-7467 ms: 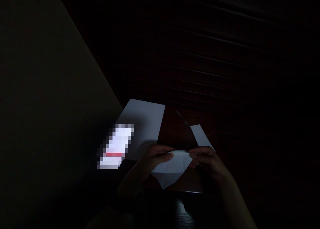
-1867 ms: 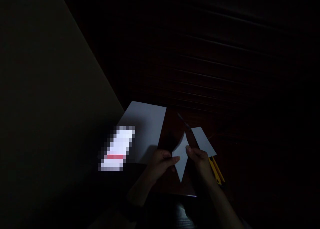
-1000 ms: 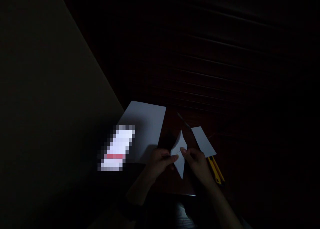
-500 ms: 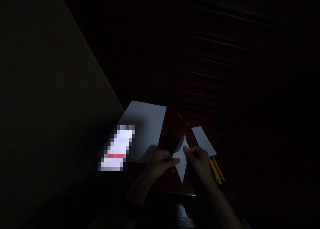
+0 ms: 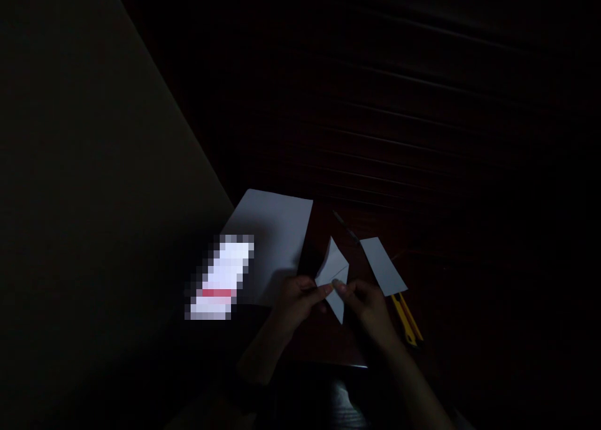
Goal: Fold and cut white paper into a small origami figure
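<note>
A small folded white paper (image 5: 335, 264), pointed at its top and bottom, is held up between my two hands over the dark table (image 5: 319, 342). My left hand (image 5: 295, 302) grips its left side, thumb on the near face and fingers behind. From the right, my right hand (image 5: 369, 305) pinches it, the thumb tip pressed close to the left thumb near the middle of the paper. A crease runs slantwise above the thumbs. The fingers behind the paper are partly hidden.
On the left lies a large white sheet (image 5: 277, 230), with a bright pixelated screen (image 5: 223, 273) by its near left edge. A pen (image 5: 346, 226), a white paper strip (image 5: 384, 267) and a yellow-handled tool (image 5: 407, 320) lie to the right. The room is very dark.
The folded paper has shifted up and left and turned a little. My right thumb has slid down from its upper right edge to the middle, beside my left thumb.
</note>
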`<action>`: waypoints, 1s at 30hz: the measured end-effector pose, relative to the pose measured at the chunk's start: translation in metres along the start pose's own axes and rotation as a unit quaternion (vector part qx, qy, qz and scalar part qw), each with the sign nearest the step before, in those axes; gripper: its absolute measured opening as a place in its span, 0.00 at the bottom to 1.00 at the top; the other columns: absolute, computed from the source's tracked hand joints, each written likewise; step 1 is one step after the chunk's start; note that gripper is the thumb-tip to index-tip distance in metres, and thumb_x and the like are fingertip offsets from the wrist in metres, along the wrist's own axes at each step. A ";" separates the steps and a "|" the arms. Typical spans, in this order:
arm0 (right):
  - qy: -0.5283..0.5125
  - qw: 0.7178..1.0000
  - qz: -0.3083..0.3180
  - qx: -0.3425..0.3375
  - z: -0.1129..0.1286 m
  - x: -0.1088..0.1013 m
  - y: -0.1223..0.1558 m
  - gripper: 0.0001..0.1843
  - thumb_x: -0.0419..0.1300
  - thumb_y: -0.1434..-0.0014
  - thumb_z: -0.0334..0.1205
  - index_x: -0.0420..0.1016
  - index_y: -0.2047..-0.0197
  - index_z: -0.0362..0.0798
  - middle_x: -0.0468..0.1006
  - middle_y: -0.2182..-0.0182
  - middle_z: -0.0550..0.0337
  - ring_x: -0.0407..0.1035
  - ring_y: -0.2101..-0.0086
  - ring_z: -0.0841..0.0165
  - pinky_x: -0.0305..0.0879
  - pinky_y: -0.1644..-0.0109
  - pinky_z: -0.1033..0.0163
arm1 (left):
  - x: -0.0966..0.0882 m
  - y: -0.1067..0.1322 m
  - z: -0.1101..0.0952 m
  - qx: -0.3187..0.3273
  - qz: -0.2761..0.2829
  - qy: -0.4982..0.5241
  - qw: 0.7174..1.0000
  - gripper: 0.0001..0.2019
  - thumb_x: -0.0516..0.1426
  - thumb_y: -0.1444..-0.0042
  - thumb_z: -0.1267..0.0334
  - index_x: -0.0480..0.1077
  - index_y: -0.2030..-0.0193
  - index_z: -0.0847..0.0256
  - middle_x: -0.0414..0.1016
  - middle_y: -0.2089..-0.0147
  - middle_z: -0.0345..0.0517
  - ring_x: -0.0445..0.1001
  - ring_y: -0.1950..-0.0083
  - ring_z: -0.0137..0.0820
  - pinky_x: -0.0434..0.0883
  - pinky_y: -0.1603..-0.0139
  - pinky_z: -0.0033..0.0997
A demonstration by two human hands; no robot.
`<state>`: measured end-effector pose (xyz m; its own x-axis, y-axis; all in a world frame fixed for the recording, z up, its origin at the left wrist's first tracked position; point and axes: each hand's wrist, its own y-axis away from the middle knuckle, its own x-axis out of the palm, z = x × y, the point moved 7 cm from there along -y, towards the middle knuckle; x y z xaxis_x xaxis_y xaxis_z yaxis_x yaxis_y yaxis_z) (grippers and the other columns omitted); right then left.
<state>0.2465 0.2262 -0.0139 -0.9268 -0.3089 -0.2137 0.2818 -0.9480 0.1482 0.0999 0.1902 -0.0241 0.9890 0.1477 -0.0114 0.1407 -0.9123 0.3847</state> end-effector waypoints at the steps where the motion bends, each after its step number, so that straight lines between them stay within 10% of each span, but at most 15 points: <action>1: 0.018 1.000 0.002 -0.006 -0.001 0.001 0.000 0.18 0.57 0.47 0.50 0.65 0.80 0.46 0.64 0.82 0.66 0.58 0.78 0.72 0.53 0.75 0.68 | -0.001 0.000 0.000 0.001 -0.008 0.002 1.000 0.15 0.59 0.54 0.52 0.70 0.76 0.65 0.71 0.83 0.41 0.62 0.84 0.23 0.52 0.84 0.22; 30: 0.078 0.993 0.087 0.001 -0.005 0.022 0.005 0.21 0.53 0.43 0.51 0.68 0.79 0.45 0.72 0.83 0.62 0.65 0.80 0.72 0.57 0.75 0.70 | -0.013 -0.007 0.010 0.003 -0.066 0.075 0.995 0.17 0.61 0.56 0.52 0.65 0.82 0.64 0.68 0.85 0.39 0.59 0.85 0.20 0.51 0.85 0.20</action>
<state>0.2290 0.2146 -0.0228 -0.8147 -0.4762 -0.3309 0.4338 -0.8792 0.1971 0.0863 0.1905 -0.0359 0.9439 0.3212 0.0769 0.2693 -0.8834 0.3836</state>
